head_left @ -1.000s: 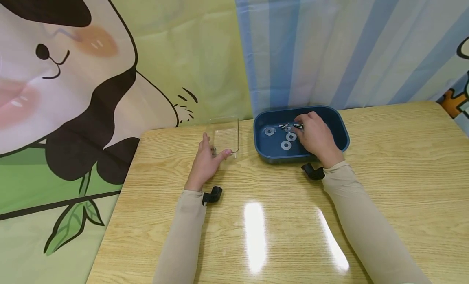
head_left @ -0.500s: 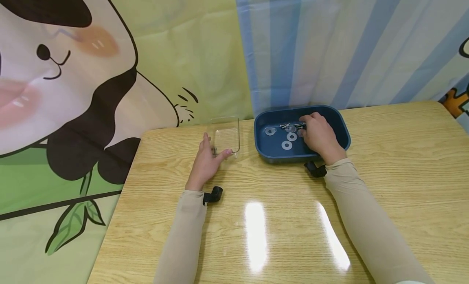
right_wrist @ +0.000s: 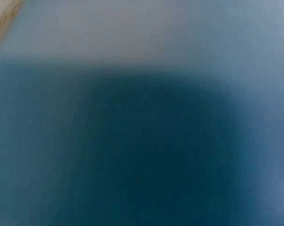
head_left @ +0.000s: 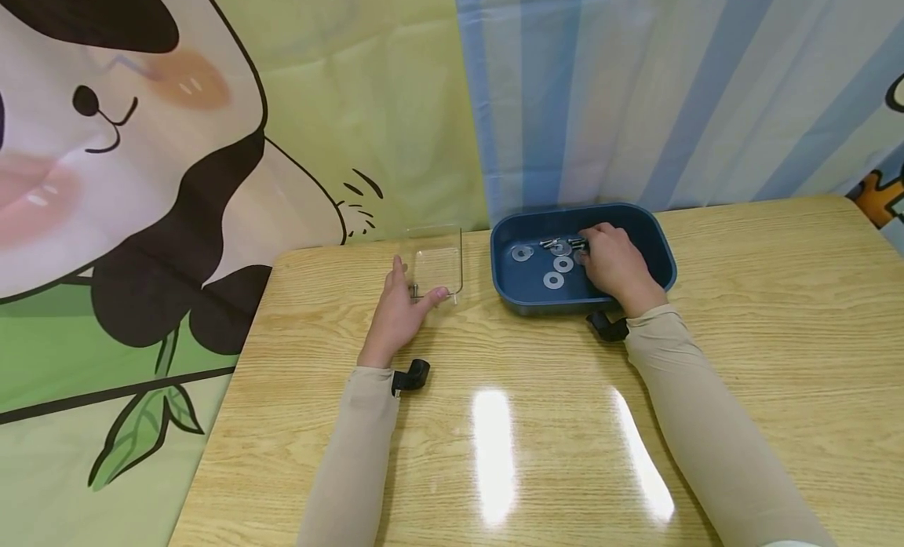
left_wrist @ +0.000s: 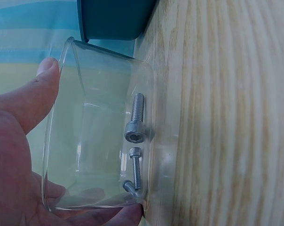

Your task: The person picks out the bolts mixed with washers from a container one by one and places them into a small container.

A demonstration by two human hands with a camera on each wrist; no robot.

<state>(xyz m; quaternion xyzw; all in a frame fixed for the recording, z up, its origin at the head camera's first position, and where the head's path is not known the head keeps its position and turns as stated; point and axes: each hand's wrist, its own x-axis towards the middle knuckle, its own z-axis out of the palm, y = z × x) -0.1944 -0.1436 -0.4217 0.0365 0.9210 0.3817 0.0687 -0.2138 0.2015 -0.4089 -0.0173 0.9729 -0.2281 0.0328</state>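
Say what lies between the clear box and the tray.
Just a narrow strip of bare tabletop separates the clear box from the tray; the head view shows it.

Right hand (head_left: 620,266) inside blue tray (head_left: 537,304)

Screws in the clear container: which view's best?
Left wrist: three screws up close through the clear container, threads and one hex socket readable. Head: just a tiny metallic sliver by the left hand. Right wrist: none discernible, only blur.
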